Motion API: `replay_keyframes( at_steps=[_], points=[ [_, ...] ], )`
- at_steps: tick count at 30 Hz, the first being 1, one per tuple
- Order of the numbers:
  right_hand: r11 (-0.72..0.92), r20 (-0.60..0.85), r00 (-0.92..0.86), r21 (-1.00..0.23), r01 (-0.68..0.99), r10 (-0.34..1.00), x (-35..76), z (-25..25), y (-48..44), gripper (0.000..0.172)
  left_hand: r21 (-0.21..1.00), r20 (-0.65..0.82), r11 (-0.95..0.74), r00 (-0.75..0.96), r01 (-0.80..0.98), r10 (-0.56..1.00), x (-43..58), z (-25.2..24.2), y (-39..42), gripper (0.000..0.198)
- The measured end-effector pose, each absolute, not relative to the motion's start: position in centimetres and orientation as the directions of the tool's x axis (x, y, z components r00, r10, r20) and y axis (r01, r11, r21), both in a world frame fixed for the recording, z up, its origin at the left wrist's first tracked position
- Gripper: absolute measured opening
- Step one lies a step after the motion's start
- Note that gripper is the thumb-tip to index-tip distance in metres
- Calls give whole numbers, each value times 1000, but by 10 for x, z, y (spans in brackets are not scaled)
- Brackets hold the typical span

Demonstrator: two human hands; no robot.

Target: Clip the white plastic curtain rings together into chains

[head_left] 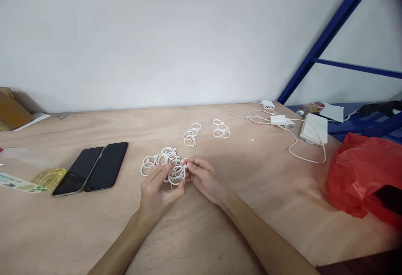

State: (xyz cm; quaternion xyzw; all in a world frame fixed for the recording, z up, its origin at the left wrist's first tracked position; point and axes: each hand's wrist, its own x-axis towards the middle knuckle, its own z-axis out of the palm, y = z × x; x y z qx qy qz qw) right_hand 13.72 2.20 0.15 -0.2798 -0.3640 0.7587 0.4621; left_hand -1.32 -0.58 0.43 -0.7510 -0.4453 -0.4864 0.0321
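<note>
Between my hands is a white plastic curtain ring (176, 183), held just above the wooden table. My left hand (158, 185) curls around its left side, with the thumb below and the fingers above. At its upper right, my right hand (202, 174) pinches the small tab of the ring between thumb and fingers. Just behind my hands lies a loose pile of similar white rings (148, 165), partly covered by my fingers. Farther back are two small linked groups, a left group of rings (189, 137) and a right group of rings (222, 133).
Two dark phones (106, 166) lie left, beside a clear bag with a yellow coil (48, 178). A cardboard box (12, 109) stands at far left. White chargers (278, 120) with cables, a white power bank (314, 128) and a red plastic bag (361, 174) are right.
</note>
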Motion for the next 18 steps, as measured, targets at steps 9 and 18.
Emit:
replay_keyframes(
  at_steps=[9,18],
  points=[
    [125,118,-111,-990,59,987,139,-10,27,15,422,606,-460,135,781,784,-14,-2,-2,30],
    [256,337,-5,-706,660,942,156,-18,50,35,363,629,-489,179,793,757,-13,-5,-3,49]
  ],
)
